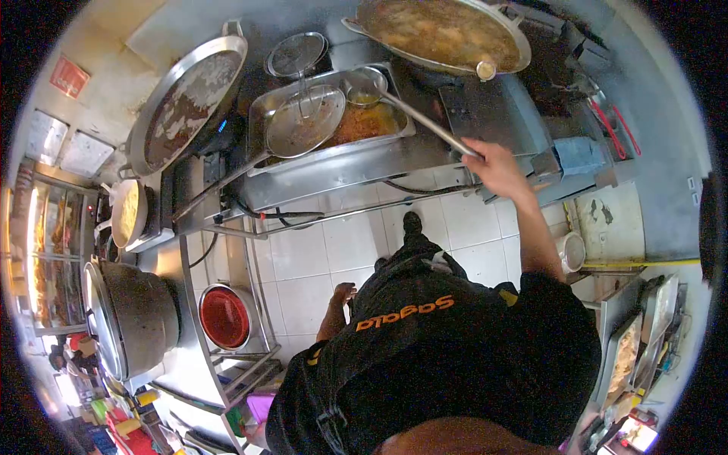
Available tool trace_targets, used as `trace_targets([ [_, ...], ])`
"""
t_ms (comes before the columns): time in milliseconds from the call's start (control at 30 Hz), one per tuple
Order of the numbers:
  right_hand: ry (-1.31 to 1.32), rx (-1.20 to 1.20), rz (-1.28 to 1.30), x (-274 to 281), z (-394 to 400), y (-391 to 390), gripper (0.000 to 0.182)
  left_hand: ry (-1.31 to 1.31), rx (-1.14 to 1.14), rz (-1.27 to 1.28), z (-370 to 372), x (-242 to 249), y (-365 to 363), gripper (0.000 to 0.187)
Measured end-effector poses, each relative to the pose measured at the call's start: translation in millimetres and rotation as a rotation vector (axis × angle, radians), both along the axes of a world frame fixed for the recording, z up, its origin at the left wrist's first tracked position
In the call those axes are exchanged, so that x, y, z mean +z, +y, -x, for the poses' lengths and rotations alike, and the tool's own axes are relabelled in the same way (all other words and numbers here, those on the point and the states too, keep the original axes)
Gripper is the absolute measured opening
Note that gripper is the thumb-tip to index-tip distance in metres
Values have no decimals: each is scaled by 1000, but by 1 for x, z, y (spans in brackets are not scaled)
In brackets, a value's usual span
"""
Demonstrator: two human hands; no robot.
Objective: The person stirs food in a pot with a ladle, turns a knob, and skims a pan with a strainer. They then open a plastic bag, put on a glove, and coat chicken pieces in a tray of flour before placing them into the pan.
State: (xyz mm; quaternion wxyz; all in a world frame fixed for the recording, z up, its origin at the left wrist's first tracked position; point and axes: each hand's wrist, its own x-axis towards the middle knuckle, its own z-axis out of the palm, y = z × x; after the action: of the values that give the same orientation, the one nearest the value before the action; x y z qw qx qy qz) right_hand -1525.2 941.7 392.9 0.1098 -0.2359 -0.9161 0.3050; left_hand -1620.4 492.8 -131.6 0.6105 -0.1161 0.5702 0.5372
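My right hand [494, 165] is closed around the end of a long metal ladle handle [432, 121]. The bowl of the ladle [364, 89] is at the back of a rectangular steel tray [334, 154] with orange-brown oily crumbs inside. A round mesh skimmer [296, 136] lies across the left part of this tray, its long handle [220, 186] running down to the left. My left hand [343, 294] hangs beside my body over the tiled floor, its fingers loosely bent, with nothing visible in them.
A large wok [522, 54] of bubbling oil stands at the back right, another wok [235, 53] at the left. A second strainer [297, 53] sits behind the tray. Red-handled tongs [607, 125] are at right. A big pot [144, 318] and red-filled bucket [225, 317] stand left.
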Motion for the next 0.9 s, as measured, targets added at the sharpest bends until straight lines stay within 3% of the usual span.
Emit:
trace_targets([
  [100,-141,-10,-67,-13,8,-6,26,-7,-82,32,-15,-44,1,28],
  [167,-224,-33,-96,-14,16,-14,31,779,-704,18,-15,-31,-8,29],
  [200,-265,-47,-111,-15,18,-17,34,1186,-896,96,-15,-8,-9,30],
  [267,-284,-45,-193,-28,25,-18,35,631,-287,-330,-17,-3,-19,28],
  [333,-300,-46,-255,-51,32,-16,36,217,22,-297,-16,6,-17,25],
  [400,-309,-50,-298,-78,41,-10,37,-22,32,142,-5,21,2,21],
  [500,-433,-59,-233,-88,58,-20,39,90,90,172,-11,49,12,16],
  [600,-283,-3,-191,-134,67,-25,44,116,61,167,-9,30,10,18],
  [667,-305,31,-87,-127,71,-37,51,214,50,98,-15,21,4,18],
  [800,-254,55,6,-134,78,-40,63,90,-48,379,-18,5,12,21],
  [833,-296,46,39,-117,76,-44,66,202,-172,159,-19,-32,-2,21],
  [900,-321,35,62,-124,78,-40,67,166,-131,181,-16,-33,0,21],
])
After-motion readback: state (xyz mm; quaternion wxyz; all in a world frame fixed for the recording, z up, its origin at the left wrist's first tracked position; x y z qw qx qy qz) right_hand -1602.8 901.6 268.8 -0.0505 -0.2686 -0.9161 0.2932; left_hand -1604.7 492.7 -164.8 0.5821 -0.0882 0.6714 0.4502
